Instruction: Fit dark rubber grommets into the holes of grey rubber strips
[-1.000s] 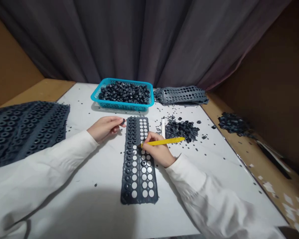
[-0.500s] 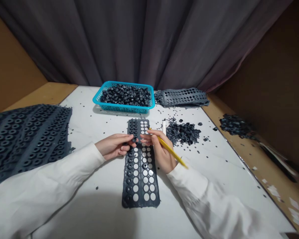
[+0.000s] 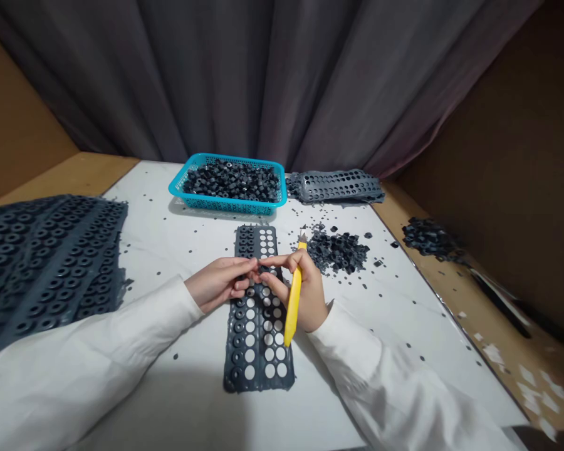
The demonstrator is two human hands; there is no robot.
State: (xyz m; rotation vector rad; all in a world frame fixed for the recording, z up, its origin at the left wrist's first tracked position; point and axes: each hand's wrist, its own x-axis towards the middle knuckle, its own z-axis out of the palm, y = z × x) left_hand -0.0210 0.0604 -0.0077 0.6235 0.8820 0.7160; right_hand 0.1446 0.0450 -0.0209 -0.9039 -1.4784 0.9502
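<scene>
A dark grey rubber strip [image 3: 258,351] full of round holes and rings lies lengthwise on the white table [image 3: 178,238]. My left hand [image 3: 220,282] rests on the strip's left side with its fingers pinched together at the middle. My right hand [image 3: 301,285] meets it there, fingertips pinching a small dark ring on the strip. A yellow craft knife [image 3: 292,307] is held in my right hand, its blade pointing away from me.
A turquoise basket [image 3: 225,203] of dark rings stands at the back. Behind and right of it lies a stack of punched strips [image 3: 336,186]. A loose pile of rings [image 3: 338,250] sits right of the strip. Unpunched rubber sheets [image 3: 42,250] cover the left; more rings [image 3: 427,238] lie right.
My left hand came from the strip's far end to its middle. My right hand stopped working with the knife tip, turned the knife upright and joined the left in a pinch.
</scene>
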